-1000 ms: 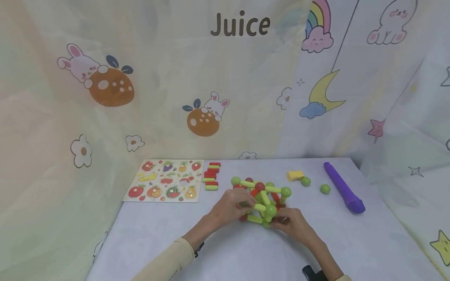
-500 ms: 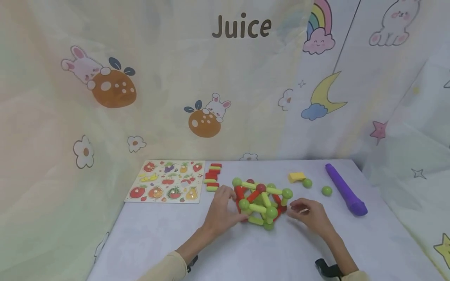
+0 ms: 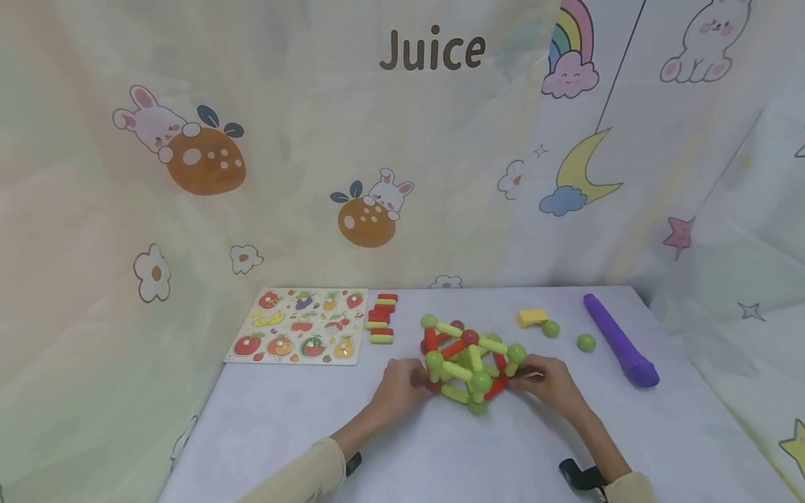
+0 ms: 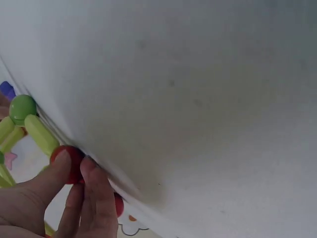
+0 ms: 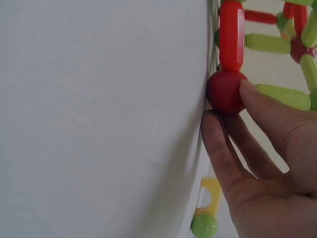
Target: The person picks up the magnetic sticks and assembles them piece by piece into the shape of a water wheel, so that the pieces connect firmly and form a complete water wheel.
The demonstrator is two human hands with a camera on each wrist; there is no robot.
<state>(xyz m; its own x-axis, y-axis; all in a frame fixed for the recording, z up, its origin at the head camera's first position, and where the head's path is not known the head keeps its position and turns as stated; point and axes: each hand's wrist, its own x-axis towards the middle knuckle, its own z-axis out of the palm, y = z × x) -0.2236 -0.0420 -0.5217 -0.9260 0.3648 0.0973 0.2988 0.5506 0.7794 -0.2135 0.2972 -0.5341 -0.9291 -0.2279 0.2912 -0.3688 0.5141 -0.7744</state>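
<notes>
Along the bottom edge of the head frame: two pale sleeves (image 3: 308, 471), a black device (image 3: 581, 476) at the right wrist. Lower centre: left hand (image 3: 399, 384), narrow, thumb and fingertips pinching a red ball (image 4: 76, 159); right hand (image 3: 553, 384), likewise narrow, thumb and fingers pinching a dark red ball (image 5: 226, 92). Between the hands, right of centre: one openwork frame (image 3: 474, 358) of balls and rods, red and light green, on the white tabletop (image 3: 440, 454); both pinched balls belong to its lower sides.

Farther back, right of centre: one green ball (image 3: 586, 342); one purple microphone-shaped item (image 3: 619, 341), lying aslant; a second green ball (image 3: 550, 328), just beside a yellow block (image 3: 532, 318). Left of centre: one fruit-picture board (image 3: 319, 325), flat; next to it, red and light green rods (image 3: 379, 318) in a column. Rearmost, filling the upper frame: printed cloth (image 3: 440, 140) lettered "Juice".
</notes>
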